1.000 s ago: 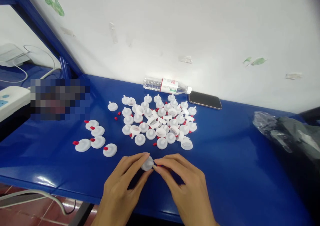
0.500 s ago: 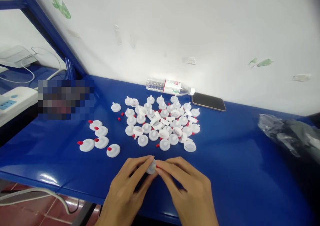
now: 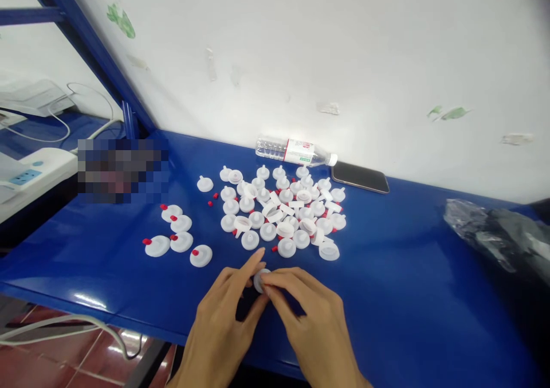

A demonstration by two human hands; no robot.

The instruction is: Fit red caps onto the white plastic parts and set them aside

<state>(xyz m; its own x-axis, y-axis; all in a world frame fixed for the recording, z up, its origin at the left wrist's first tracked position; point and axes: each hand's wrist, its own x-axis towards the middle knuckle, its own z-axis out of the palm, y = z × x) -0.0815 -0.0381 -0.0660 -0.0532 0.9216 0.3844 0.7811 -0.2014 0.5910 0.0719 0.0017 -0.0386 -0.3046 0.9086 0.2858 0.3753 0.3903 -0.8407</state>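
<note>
Between my two hands, just above the blue table's front part, is a round white spout cap (image 3: 258, 281). My left hand (image 3: 223, 313) grips its left side, with the index finger lifted and stretched past it. The thumb and index finger of my right hand (image 3: 311, 308) are pinched at the cap's right side, over its spout. Those fingertips hide whether a red tip is there. Beyond my hands lies a pile of similar white caps (image 3: 268, 231) with small red tips (image 3: 275, 249) scattered among them. To the left sit several white caps with red tips on their spouts (image 3: 201, 255).
A clear water bottle (image 3: 299, 152) lies by the wall, and a dark phone (image 3: 360, 177) is beside it. Clear plastic wrapping (image 3: 476, 227) lies at the right. A power strip (image 3: 47, 167) and cables are at the left, near a blue frame post (image 3: 92, 50).
The red tip at my right fingertips is now covered by them. My left index finger has lifted off the cap. The view has shifted slightly, moving the scene a little right.
</note>
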